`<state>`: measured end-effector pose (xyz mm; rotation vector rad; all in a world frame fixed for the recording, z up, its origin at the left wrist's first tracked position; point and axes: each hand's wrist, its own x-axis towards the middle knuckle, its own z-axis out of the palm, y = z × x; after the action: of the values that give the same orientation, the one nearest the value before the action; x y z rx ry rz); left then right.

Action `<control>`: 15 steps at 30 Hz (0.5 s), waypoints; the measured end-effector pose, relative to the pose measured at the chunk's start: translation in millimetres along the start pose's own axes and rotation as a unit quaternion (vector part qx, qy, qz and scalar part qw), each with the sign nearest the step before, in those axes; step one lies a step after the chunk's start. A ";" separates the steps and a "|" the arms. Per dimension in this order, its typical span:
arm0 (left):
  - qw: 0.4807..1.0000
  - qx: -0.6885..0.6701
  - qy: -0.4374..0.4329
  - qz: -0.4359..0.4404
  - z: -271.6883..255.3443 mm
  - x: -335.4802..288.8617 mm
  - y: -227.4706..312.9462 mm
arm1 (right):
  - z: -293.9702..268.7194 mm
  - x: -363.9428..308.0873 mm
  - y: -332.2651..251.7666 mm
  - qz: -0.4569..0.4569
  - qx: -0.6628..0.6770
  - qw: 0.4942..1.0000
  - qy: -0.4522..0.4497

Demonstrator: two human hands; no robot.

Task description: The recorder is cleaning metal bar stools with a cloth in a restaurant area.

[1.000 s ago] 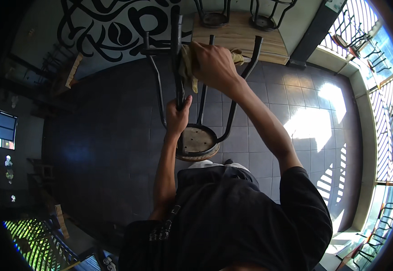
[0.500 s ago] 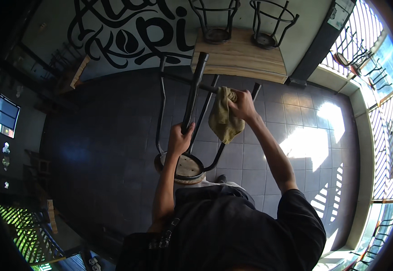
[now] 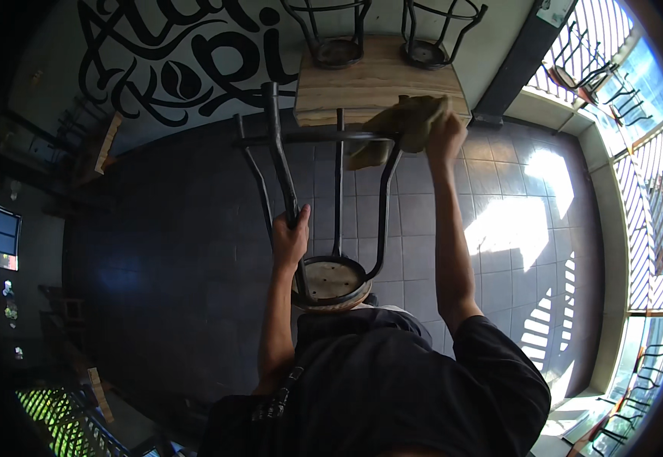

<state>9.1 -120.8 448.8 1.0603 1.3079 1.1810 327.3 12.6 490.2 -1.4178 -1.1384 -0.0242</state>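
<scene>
A stool with black metal legs [image 3: 339,194] is held upside down in front of me, its round seat [image 3: 333,280] low and close to my body. My left hand [image 3: 291,240] is wrapped round the nearest leg on the left side. At the far right of the stool, my right hand [image 3: 446,139] grips an olive-green cloth [image 3: 415,122]. The cloth lies over the right end of the ring rail [image 3: 324,138] and hangs down past a leg top there. Some of my right fingers are hidden behind the cloth.
A wooden table [image 3: 377,84] by the far wall carries two upturned stools [image 3: 337,52]. Dark tiles cover the floor [image 3: 187,228], with sunlight patches on the right. A low ledge [image 3: 609,228] runs below the slatted windows, where more upturned stools [image 3: 586,84] show.
The stool has turned and shifted slightly to the right. My right hand has moved up and to the right with the cloth, which is now spread out along the rail.
</scene>
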 end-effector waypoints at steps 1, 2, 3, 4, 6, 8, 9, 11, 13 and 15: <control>1.000 -0.002 0.000 0.013 -7.0 8.3 1.7 | -10.6 17.7 -11.0 0.045 0.093 0.992 0.076; 1.000 -0.006 0.001 0.025 -11.0 15.1 2.7 | -31.0 33.8 -28.7 0.075 0.142 0.984 0.076; 0.999 0.036 0.002 0.033 -7.7 23.4 7.5 | -46.6 50.9 -37.6 0.054 0.187 0.974 0.112; 0.999 0.029 0.002 0.037 -3.5 34.3 12.4 | -62.5 69.9 -25.1 0.057 0.203 0.974 0.085; 0.995 0.014 -0.056 0.085 1.4 51.4 16.7 | -78.0 86.6 -27.6 0.066 0.131 0.989 -0.012; 0.991 0.044 -0.063 0.113 3.8 66.9 24.6 | -72.0 83.3 -23.5 0.081 0.125 0.980 -0.130; 0.988 0.044 -0.083 0.118 7.9 75.1 32.4 | -62.8 73.0 -5.2 0.087 0.095 0.976 -0.174; 0.987 0.045 -0.100 0.122 8.9 89.3 49.4 | -43.4 36.8 8.5 0.097 0.070 0.938 -0.325; 0.976 0.080 -0.152 0.134 8.5 102.8 65.0 | -25.1 2.6 22.0 0.180 0.148 0.903 -0.360; 0.966 0.096 -0.165 0.172 12.8 118.2 75.0 | -9.5 -6.2 -4.0 0.115 0.116 0.928 -0.334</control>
<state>10.7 6.6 508.2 1.6013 1.0156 1.0785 327.3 0.8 491.6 -1.3687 -1.4519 0.7909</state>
